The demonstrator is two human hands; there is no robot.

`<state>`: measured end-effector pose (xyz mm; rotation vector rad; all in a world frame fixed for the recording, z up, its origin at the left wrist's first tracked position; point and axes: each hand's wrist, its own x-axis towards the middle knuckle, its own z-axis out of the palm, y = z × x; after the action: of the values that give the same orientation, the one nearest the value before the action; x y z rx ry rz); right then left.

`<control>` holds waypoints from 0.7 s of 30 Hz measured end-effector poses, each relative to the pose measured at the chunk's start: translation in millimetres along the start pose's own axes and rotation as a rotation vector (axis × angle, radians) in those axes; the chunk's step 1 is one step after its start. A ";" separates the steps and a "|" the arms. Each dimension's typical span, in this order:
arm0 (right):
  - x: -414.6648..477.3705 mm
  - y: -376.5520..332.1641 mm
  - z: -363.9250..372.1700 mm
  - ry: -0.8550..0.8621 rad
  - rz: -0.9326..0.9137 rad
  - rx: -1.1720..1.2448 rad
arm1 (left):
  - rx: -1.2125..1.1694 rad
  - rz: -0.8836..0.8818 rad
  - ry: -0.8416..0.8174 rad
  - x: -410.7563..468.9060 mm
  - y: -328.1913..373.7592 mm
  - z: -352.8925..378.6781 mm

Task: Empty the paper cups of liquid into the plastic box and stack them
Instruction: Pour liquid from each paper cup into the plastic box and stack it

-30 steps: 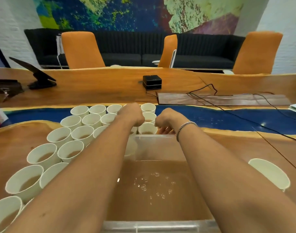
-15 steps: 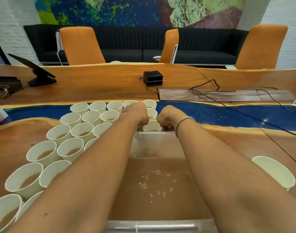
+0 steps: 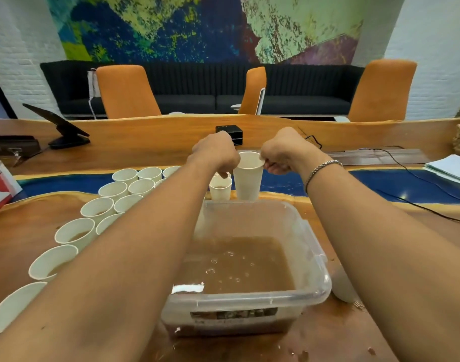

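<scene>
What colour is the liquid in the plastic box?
The liquid is murky brown; head view shows it best.

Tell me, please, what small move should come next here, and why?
Probably bring the raised cup in the right hand over the plastic box and tip it: it is upright, just beyond the box's far wall.

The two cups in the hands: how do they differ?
The right cup, pinched at its rim by the right hand, reaches higher than the left cup, pinched by the left hand. The left cup shows brown liquid; in the right cup none is visible. Both are white, upright, just beyond the plastic box.
</scene>
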<state>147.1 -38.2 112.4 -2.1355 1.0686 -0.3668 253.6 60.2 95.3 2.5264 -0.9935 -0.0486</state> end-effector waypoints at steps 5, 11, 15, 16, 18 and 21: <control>-32.7 3.7 -9.4 0.044 -0.111 0.284 | 0.030 0.033 0.106 -27.5 14.8 -29.2; -76.1 25.8 -18.1 -0.238 -0.275 0.438 | 0.018 0.055 0.181 -57.8 25.2 -57.8; -93.6 36.5 -8.8 -0.235 -0.332 0.482 | -0.007 0.106 0.165 -78.6 29.3 -66.9; -97.4 37.4 -5.8 -0.223 -0.347 0.499 | -0.027 0.112 0.148 -82.8 29.4 -67.5; -105.3 39.1 0.0 -0.202 -0.366 0.535 | -0.058 0.120 0.117 -92.0 27.3 -68.1; -112.0 44.7 7.0 -0.189 -0.379 0.573 | -0.149 0.122 0.133 -102.3 22.4 -64.0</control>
<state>55.6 34.8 82.6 -1.7905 0.3789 -0.5580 174.9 136.6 150.2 2.2984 -1.0473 0.0769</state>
